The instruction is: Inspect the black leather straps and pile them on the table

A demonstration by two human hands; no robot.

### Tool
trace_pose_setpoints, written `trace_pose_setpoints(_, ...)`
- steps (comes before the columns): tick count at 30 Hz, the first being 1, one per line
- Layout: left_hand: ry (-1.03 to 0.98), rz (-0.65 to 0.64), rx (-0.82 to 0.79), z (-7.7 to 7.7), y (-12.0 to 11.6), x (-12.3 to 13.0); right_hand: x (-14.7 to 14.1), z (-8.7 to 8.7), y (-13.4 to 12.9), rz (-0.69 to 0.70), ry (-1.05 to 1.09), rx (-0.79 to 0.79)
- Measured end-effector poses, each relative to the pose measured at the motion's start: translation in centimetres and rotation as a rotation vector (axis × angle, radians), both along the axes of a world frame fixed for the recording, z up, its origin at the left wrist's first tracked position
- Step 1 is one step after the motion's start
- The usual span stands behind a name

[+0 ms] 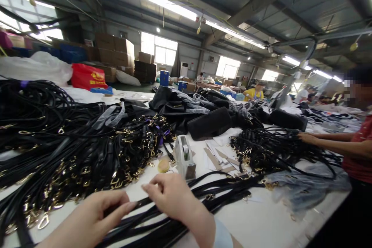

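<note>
My left hand (95, 217) is closed at the lower left, with thumb and fingers pinching a thin black strap (142, 202). Just right of it my right hand (174, 197) has its fingers curled over the same strap. Under and beside both hands runs a bundle of long black straps (226, 190) with gold clasps. A tape dispenser (185, 159) stands just beyond my right hand, and a yellowish tape roll (163, 165) lies to its left. A large heap of black straps with gold hooks (107, 155) covers the left of the table.
Across the white table (247, 221) a person's hands (308, 138) touch another strap pile (261, 147). Plastic bags (314, 188) lie at the right. Black bags (209, 122) and paper pieces (222, 157) lie behind the dispenser. A red bag (88, 76) sits at the back left.
</note>
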State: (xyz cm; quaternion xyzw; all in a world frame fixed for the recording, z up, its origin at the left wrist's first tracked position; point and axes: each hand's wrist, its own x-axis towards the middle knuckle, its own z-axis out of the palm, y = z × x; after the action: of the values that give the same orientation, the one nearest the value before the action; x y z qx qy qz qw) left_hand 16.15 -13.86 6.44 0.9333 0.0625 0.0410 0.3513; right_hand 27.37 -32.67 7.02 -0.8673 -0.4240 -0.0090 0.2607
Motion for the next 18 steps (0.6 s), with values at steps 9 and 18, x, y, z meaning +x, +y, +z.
trace_pose_setpoints(9, 0.051, -0.058, 0.061, 2.7, 1.0, -1.7, 4.7, -0.7, -2.1, -0.275, -0.131, -0.054)
trace_pose_setpoints(18, 0.018, -0.197, -0.03, 0.3, -1.2, 0.2, -0.2, -3.0, 0.7, 0.49, 0.149, -0.131)
